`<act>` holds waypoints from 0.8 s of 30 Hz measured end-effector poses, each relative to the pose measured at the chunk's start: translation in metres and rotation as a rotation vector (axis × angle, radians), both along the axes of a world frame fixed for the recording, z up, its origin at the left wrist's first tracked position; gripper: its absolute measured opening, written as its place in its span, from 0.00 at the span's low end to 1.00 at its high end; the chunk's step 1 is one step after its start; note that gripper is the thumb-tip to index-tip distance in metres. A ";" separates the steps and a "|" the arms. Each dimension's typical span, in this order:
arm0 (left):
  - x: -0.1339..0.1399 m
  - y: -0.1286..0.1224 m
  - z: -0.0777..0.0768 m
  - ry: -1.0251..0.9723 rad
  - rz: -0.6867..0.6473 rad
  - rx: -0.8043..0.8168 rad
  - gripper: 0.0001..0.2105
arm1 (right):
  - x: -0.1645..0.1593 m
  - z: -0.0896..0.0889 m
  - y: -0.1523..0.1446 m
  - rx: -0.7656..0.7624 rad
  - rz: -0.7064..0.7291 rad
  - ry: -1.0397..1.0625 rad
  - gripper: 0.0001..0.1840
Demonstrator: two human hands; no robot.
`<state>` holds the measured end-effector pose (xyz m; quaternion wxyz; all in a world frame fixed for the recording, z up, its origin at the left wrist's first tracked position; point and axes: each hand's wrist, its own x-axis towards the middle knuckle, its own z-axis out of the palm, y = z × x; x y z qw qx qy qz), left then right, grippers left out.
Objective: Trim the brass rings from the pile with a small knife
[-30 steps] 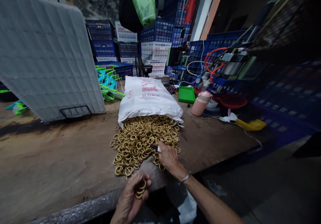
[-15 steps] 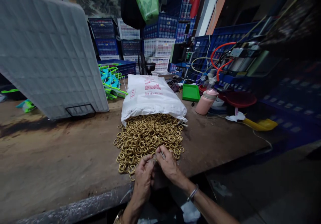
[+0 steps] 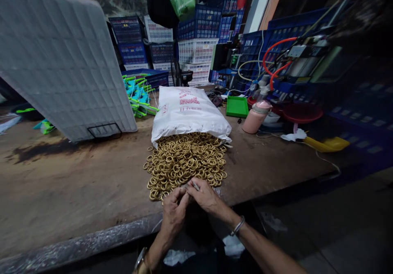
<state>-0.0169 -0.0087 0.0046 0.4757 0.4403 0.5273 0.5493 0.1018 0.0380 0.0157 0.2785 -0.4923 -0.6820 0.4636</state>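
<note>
A heap of brass-coloured rings (image 3: 184,159) spills from the mouth of a white sack (image 3: 190,114) on the table. At the heap's near edge my two hands meet, fingertips close together. My left hand (image 3: 175,208) is closed in a pinch, and what it grips is hidden by the fingers. In my right hand (image 3: 205,195), also closed, a small slim silvery metal tool (image 3: 195,186) shows between thumb and forefinger; its exact kind is too small to tell.
A grey padded board (image 3: 67,69) stands at the left, beside green and blue plastic pieces (image 3: 141,96). Right of the sack are a green tray (image 3: 237,107), a pink bottle (image 3: 256,117) and a red dish (image 3: 302,113). The table's front edge (image 3: 82,237) runs close to my hands.
The view has shifted slightly, so the sack and heap sit a little higher and further right. My hands stay together at the heap's edge, the fingertips slightly closer together.
</note>
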 end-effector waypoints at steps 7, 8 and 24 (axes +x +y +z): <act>0.000 -0.010 0.005 -0.276 -0.210 -0.283 0.16 | 0.003 -0.001 -0.005 -0.052 0.069 0.100 0.13; 0.000 -0.011 0.005 -0.293 -0.207 -0.281 0.16 | 0.004 -0.003 -0.005 -0.059 0.061 0.108 0.13; 0.001 -0.008 0.000 -0.229 -0.001 -0.147 0.18 | 0.009 -0.011 -0.017 0.352 0.214 -0.545 0.14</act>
